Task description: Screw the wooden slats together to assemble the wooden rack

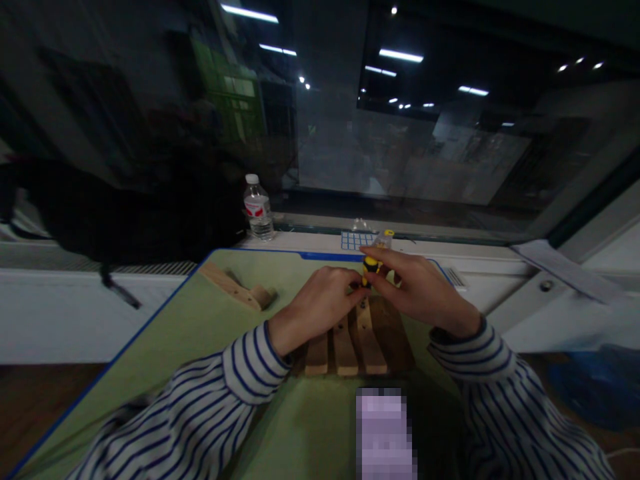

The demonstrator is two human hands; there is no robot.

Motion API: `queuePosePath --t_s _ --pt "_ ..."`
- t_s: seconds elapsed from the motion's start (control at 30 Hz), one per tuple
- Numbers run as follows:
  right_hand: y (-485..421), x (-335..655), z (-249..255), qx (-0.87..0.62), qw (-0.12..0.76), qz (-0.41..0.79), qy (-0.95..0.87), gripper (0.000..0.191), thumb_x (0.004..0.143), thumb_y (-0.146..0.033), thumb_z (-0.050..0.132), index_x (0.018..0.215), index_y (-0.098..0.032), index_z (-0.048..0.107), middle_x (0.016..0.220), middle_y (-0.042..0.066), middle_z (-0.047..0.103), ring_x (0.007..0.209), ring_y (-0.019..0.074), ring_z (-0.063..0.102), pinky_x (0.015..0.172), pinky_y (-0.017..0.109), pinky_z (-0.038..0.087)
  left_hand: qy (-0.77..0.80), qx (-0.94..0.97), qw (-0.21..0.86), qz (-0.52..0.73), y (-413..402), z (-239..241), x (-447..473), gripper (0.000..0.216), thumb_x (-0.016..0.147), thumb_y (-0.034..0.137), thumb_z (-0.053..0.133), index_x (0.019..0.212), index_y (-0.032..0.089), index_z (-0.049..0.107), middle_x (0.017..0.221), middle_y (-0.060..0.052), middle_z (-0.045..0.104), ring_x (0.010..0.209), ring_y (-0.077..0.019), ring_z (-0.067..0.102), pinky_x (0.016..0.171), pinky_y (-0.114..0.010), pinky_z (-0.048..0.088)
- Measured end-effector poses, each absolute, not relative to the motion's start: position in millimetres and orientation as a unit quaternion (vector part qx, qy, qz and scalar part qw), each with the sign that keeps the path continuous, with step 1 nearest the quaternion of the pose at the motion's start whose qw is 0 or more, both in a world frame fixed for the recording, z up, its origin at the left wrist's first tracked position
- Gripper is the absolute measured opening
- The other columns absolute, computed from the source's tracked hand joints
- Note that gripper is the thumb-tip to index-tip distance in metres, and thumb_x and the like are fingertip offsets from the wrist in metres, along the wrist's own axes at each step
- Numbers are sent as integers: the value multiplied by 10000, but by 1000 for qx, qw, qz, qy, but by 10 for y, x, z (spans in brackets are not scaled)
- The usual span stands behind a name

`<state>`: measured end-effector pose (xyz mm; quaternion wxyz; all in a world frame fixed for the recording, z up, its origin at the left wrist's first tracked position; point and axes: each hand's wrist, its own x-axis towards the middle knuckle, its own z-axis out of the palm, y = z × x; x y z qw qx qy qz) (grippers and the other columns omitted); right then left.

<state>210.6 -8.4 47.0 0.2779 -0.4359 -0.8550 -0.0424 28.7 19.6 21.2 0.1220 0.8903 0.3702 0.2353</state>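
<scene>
My right hand [425,283] grips a short yellow-and-black screwdriver [371,265] by its handle, which stands roughly upright. Just below that handle, the fingertips of my left hand [323,293] are pinched together; whether they hold the shaft or a screw is hidden. Beneath both hands lies a dark brown wooden board [397,330]. Several lighter wooden strips [373,350] with dark holes rest side by side on it. The far ends of the strips are partly covered by my left hand.
A light wooden piece [233,288] with a rounded end lies at the table's [165,373] left. A purple pixelated rectangle [384,433] is near the front. On the sill stand a water bottle [259,210] and a blue-and-white grid [356,241]. A black bag [125,213] is at left.
</scene>
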Motion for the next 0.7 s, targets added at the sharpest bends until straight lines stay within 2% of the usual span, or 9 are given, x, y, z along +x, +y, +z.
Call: queuePosePath --t_s 0.2,0.4,0.7 --pt "-59 2118 452 -441 277 -56 -852 349 904 -285 515 1231 -182 578 1195 87 668 1020 226 659 859 361 520 374 889 122 233 204 212 291 222 891 294 530 901 154 702 841 -69 724 740 -188 654 638 -280 420" --pt "-62 2113 470 -441 276 -47 -853 323 904 -300 526 1203 -193 586 1152 72 687 972 221 671 823 352 521 383 887 125 227 200 218 290 271 882 370 557 961 158 706 871 -81 727 782 -212 663 668 -297 439" --pt "-90 2090 496 -450 283 -36 -846 330 895 -337 536 1188 -194 596 1094 71 705 794 178 683 742 316 526 386 886 127 225 191 227 291 251 894 344 547 963 163 707 882 -76 732 794 -206 668 670 -282 435"
